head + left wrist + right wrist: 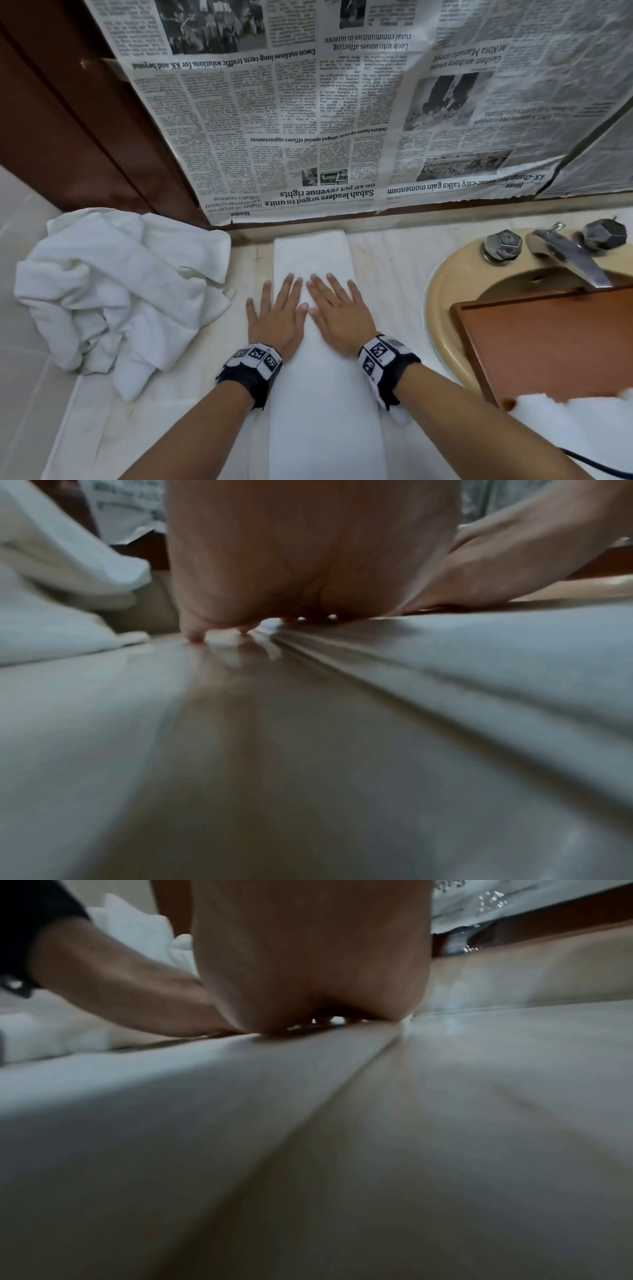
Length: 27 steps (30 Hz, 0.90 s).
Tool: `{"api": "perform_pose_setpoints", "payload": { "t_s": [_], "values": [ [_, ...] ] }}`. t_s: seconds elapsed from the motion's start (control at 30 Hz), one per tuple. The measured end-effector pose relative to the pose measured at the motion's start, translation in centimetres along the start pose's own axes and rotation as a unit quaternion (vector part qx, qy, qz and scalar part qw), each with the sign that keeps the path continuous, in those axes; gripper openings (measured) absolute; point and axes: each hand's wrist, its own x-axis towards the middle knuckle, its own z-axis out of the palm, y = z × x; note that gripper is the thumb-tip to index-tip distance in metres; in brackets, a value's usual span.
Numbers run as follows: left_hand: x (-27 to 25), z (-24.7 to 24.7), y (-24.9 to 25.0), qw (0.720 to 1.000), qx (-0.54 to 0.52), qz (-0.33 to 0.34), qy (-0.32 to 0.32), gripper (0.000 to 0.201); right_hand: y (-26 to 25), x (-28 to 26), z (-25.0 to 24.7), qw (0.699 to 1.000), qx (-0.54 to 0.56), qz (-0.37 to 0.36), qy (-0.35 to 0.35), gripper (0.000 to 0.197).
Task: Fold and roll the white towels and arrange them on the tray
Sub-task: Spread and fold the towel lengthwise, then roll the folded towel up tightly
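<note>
A white towel (325, 394) folded into a long narrow strip lies on the counter, running from the wall toward me. My left hand (277, 311) and right hand (337, 311) press flat on it side by side, fingers straight and spread. In the left wrist view the left hand (308, 561) sits on the strip's left edge, the folded towel (479, 669) to its right. In the right wrist view the right hand (308, 961) rests on the towel (171, 1110). A wooden tray (548, 342) sits over the sink at right, with a white towel (582, 431) at its near end.
A heap of crumpled white towels (120, 294) lies on the counter at left. The beige sink (442, 291) with a metal faucet (568, 257) and two knobs is at right. Newspaper (308, 120) covers the wall behind.
</note>
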Motion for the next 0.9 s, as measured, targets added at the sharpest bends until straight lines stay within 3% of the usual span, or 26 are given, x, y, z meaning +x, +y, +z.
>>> {"api": "perform_pose_setpoints", "payload": {
  "t_s": [0.2, 0.3, 0.4, 0.63, 0.77, 0.9],
  "values": [
    [1.8, -1.5, -2.4, 0.995, -0.038, -0.092, 0.022, 0.058, 4.0, 2.0, -2.0, 0.994, 0.007, 0.106, 0.000, 0.061],
    [3.2, -2.1, -1.4, 0.996, -0.058, -0.030, 0.059, 0.056, 3.0, 2.9, -2.6, 0.999, 0.002, 0.048, 0.018, 0.070],
    [4.6, -1.8, 0.5, 0.998, -0.019, 0.035, 0.041, 0.055, 1.5, 4.2, -2.2, 1.000, -0.008, -0.020, -0.008, 0.076],
    [6.8, -2.9, -1.8, 0.998, 0.000, -0.055, -0.006, 0.057, 5.0, 6.6, -3.0, 0.997, -0.012, 0.081, -0.015, 0.059],
    [5.9, -3.9, -2.8, 0.996, -0.043, -0.083, 0.001, 0.061, 5.8, 4.9, -3.9, 0.989, 0.048, 0.137, 0.001, 0.059],
    [-0.1, -3.0, -1.8, 0.994, -0.097, -0.023, 0.041, 0.068, 3.0, -1.3, -3.1, 0.988, 0.104, 0.105, 0.040, 0.060]
  ]
}}
